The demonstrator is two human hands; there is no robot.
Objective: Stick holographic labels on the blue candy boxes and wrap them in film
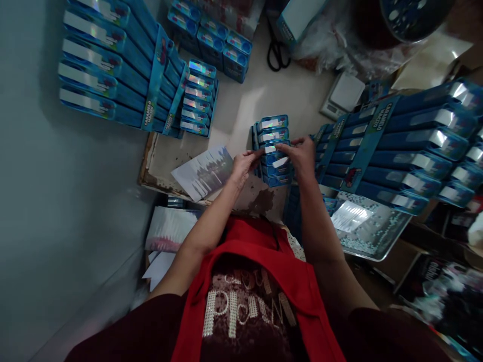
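In the middle of the table stands a small row of blue boxes point(277, 179) with rounded ends and shiny white strips on top. My left hand point(244, 165) is closed, its fingertips pressed against the left side of one blue box point(270, 150) in that row. From the right, my right hand point(303, 155) reaches over the same row, with thumb and forefinger bent together. A small white sticker point(279, 162) sits tilted at these fingers, over the front of the row. The exact grip of the fingertips is partly hidden.
Stacked blue boxes in printed sleeves rise at the left point(113, 65) and right point(392, 146). More blue cartons point(222, 42) stand behind. Black scissors point(278, 54), a small scale point(342, 95) and a sticker sheet point(204, 173) lie about. A metal tray point(381, 236) juts out at right.
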